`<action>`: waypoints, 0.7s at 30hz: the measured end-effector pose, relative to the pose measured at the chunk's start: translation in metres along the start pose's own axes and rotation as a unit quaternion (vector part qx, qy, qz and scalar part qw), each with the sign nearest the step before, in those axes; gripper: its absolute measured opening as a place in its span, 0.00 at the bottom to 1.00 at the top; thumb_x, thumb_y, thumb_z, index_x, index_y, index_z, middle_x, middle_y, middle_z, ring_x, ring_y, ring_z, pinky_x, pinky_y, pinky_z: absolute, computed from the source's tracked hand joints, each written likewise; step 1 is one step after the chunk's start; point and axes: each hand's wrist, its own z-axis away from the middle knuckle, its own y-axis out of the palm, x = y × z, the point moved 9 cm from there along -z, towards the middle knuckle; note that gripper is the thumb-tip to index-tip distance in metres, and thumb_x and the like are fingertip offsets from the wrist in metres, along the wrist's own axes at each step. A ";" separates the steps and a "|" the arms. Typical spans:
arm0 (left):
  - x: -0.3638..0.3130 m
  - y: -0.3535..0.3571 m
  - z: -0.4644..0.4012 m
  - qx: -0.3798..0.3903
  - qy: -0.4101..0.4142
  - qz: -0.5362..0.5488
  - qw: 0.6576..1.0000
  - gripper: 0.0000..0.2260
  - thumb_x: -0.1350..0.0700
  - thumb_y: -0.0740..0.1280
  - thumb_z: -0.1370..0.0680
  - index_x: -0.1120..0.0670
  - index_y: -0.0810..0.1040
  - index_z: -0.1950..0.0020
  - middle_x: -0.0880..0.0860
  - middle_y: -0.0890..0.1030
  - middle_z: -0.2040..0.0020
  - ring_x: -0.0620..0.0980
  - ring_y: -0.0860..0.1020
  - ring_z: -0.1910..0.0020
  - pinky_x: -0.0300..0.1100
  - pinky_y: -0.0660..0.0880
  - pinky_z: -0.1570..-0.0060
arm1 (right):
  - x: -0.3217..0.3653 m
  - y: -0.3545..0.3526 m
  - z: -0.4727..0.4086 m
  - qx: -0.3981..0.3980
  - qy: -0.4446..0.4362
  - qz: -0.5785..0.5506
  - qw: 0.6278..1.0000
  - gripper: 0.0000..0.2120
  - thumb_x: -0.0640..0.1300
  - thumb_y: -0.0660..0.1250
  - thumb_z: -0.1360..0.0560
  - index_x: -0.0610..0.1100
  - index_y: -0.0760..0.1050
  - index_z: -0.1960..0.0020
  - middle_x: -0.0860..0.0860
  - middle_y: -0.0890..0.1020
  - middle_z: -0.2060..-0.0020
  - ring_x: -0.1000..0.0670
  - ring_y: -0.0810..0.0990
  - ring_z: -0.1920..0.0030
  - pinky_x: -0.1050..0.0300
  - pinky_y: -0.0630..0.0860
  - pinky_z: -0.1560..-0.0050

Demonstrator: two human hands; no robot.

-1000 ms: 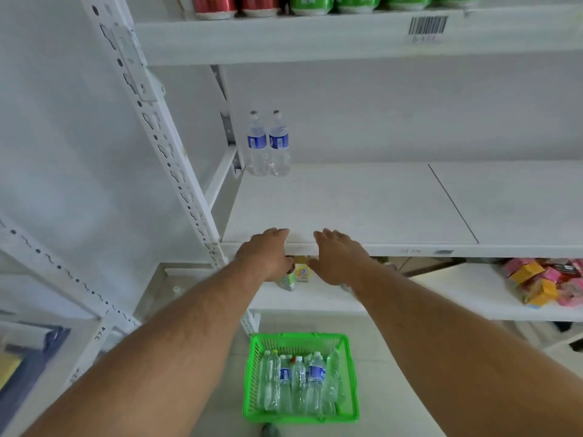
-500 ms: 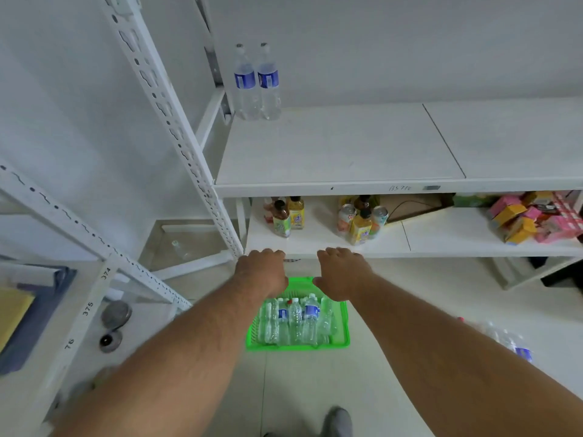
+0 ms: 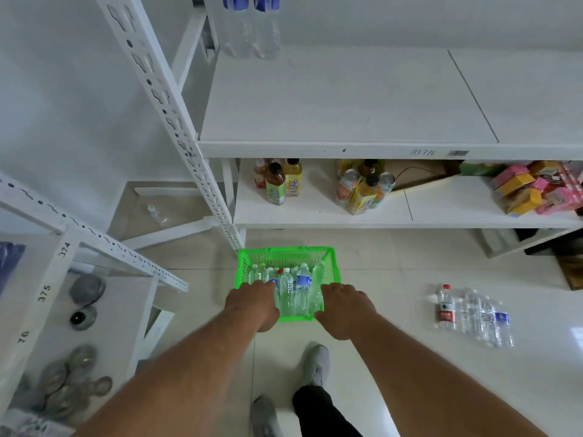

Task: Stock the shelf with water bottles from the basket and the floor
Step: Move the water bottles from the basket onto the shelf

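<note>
Fingers of both hands are hidden beyond the knuckles, so whether they are spread or already curled round a bottle cannot be told; the left hand (image 3: 252,302) and the right hand (image 3: 342,307) are lowered over the near corners of the green basket (image 3: 285,257), palms down. Inside the basket the water bottles (image 3: 291,291) are packed side by side, long axes running near to far, caps pointing toward the shelving. A judged risk: the bottles are smooth and crowded, so if one is pulled out at a slant, a neighbour could be dragged along and dropped, or the light basket tipped. On the floor to the right, well apart from the basket, a second group of bottles (image 3: 473,315) is seen lying or leaning, caps toward the far side; these could be rolled away if knocked by a foot. Farther off, the middle shelf (image 3: 347,102) is mostly bare, with two blue-labelled bottles (image 3: 249,26) standing upright at its far left corner. Bottles set near them carelessly could topple the pair.
</note>
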 end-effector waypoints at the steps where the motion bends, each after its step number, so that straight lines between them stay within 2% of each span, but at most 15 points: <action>1: 0.000 0.005 -0.009 0.006 -0.004 0.008 1.000 0.28 0.44 0.62 0.24 0.46 0.61 0.24 0.50 0.71 0.29 0.55 0.71 0.33 0.51 0.70 0.38 | -0.004 0.005 -0.009 0.008 -0.002 -0.004 1.000 0.27 0.58 0.58 0.20 0.43 0.63 0.27 0.45 0.70 0.30 0.42 0.69 0.31 0.46 0.69 0.34; 9: 0.009 0.065 -0.097 0.053 -0.068 0.118 0.989 0.30 0.42 0.61 0.24 0.45 0.59 0.23 0.49 0.69 0.27 0.54 0.71 0.31 0.49 0.71 0.36 | -0.052 0.050 -0.119 0.060 0.007 -0.089 0.994 0.28 0.58 0.58 0.20 0.43 0.62 0.26 0.44 0.71 0.32 0.41 0.70 0.32 0.47 0.71 0.35; 14: 0.020 0.123 -0.170 0.077 -0.093 0.182 0.976 0.31 0.41 0.63 0.23 0.48 0.59 0.22 0.52 0.68 0.26 0.54 0.70 0.30 0.49 0.70 0.34 | -0.076 0.098 -0.202 0.076 0.029 -0.119 0.990 0.30 0.60 0.59 0.20 0.43 0.62 0.26 0.43 0.72 0.32 0.40 0.71 0.32 0.48 0.72 0.36; 18: 0.028 0.175 -0.235 0.076 -0.110 0.273 0.953 0.33 0.42 0.66 0.24 0.49 0.61 0.23 0.52 0.68 0.25 0.52 0.70 0.29 0.43 0.69 0.34 | -0.089 0.145 -0.265 0.073 0.059 -0.152 0.984 0.31 0.60 0.60 0.21 0.42 0.62 0.26 0.42 0.72 0.32 0.40 0.73 0.33 0.48 0.73 0.37; 21: 0.030 0.222 -0.288 0.067 -0.122 0.336 0.932 0.33 0.45 0.70 0.26 0.51 0.64 0.24 0.53 0.71 0.27 0.51 0.73 0.32 0.38 0.70 0.39 | -0.094 0.186 -0.316 0.061 0.080 -0.194 0.976 0.30 0.59 0.62 0.22 0.41 0.65 0.28 0.41 0.74 0.33 0.40 0.75 0.35 0.51 0.73 0.41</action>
